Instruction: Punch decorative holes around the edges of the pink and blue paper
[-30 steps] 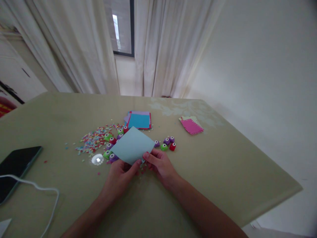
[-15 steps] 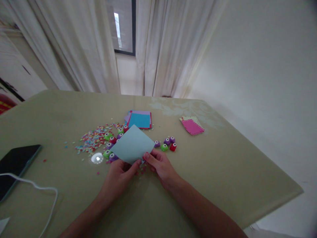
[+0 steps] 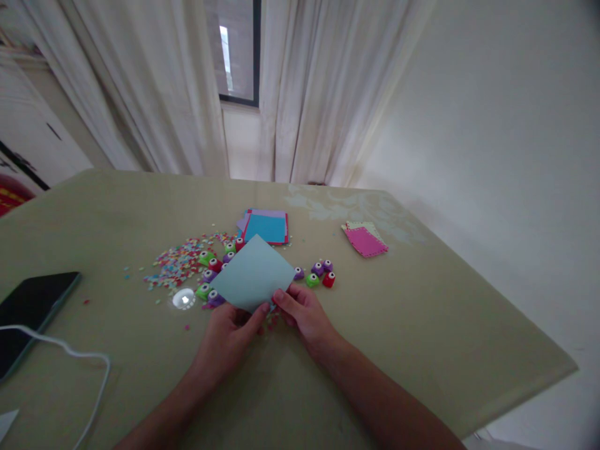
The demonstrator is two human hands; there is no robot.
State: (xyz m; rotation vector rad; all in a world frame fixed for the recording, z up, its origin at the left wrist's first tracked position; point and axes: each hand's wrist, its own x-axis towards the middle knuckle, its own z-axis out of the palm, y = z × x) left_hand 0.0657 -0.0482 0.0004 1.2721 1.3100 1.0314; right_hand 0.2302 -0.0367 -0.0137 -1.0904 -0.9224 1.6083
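A pale blue square of paper point(image 3: 255, 274) is held up, tilted with one corner away from me. My left hand point(image 3: 237, 328) pinches its near left edge, thumb on top. At the near corner my right hand point(image 3: 304, 312) is closed round a small red piece, seemingly a craft punch point(image 3: 274, 300), mostly hidden by the fingers. Behind the paper lie several one-eyed craft punches point(image 3: 206, 257) in green, purple and red, partly covered. More of them, including a red one point(image 3: 329, 279), sit to the right. Pink and red paper bits point(image 3: 272, 322) lie beneath my hands.
Colourful confetti point(image 3: 175, 265) is heaped at left, beside a shiny clear round object point(image 3: 184, 299). Coloured paper squares point(image 3: 266, 229) are stacked behind. Pink and cream squares with punched edges point(image 3: 365, 242) lie right. A dark tablet point(image 3: 40, 306) and white cable point(image 3: 70, 353) occupy the left.
The view has shifted very slightly. Both hands keep their hold on the paper, with the right thumb and fingers hardly moved.
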